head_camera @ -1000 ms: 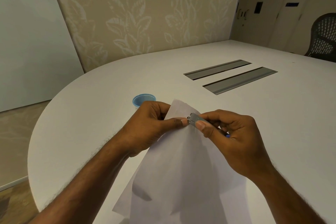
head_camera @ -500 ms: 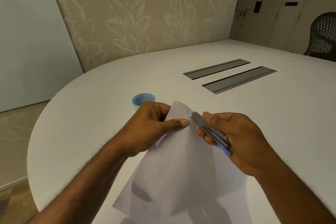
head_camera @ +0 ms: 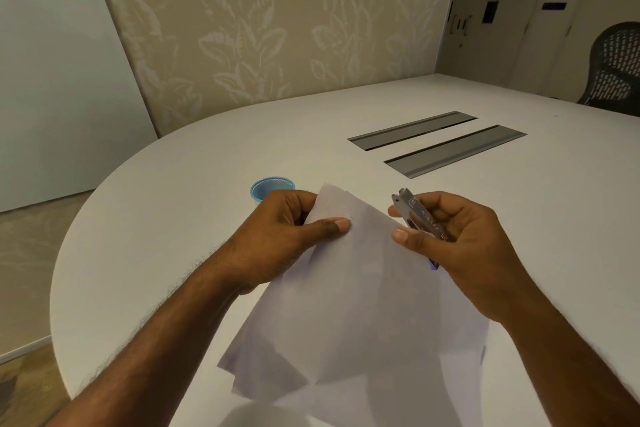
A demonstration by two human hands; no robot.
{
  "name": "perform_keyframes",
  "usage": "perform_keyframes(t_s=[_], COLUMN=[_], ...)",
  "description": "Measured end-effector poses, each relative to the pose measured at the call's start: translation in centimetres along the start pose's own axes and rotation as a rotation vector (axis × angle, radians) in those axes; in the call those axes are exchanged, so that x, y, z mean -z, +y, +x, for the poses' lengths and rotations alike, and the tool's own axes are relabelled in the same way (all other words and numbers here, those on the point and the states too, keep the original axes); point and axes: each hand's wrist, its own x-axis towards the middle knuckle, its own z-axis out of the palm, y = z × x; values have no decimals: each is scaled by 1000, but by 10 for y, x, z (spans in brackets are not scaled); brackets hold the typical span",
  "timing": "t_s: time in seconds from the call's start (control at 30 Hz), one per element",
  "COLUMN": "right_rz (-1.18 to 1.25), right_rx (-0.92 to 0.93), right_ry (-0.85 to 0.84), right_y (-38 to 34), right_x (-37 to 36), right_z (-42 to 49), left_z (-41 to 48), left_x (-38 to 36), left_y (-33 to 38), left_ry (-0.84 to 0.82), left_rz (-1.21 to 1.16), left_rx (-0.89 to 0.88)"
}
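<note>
head view: a white table [head_camera: 207, 184] with a rounded left edge. paper sheets [head_camera: 346, 305] are held over its near edge, and the left hand [head_camera: 277, 236] pinches their top corner. the right hand [head_camera: 467, 253] is curled in a grip beside the paper's right edge. a blue cup [head_camera: 272, 185] stands behind the left hand. the right hand's small metal stapler [head_camera: 415, 215] is just clear of the paper.

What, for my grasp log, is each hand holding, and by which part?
The left hand pinches the paper sheets near their top corner; the right hand grips the stapler around its middle.
</note>
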Motion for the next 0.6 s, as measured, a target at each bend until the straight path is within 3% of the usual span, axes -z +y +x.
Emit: perform_keyframes(t_s=[0.37,0.6], right_rz=[-205,-404], right_rx=[-117,103], right_ry=[-167,33], right_y=[-10,-21], right_x=[29,39], right_z=[17,20], left_z=[19,34], left_x=[7,14], left_y=[13,26], left_ry=[76,144], left_rz=[193,327], left_rx=[-130,-352])
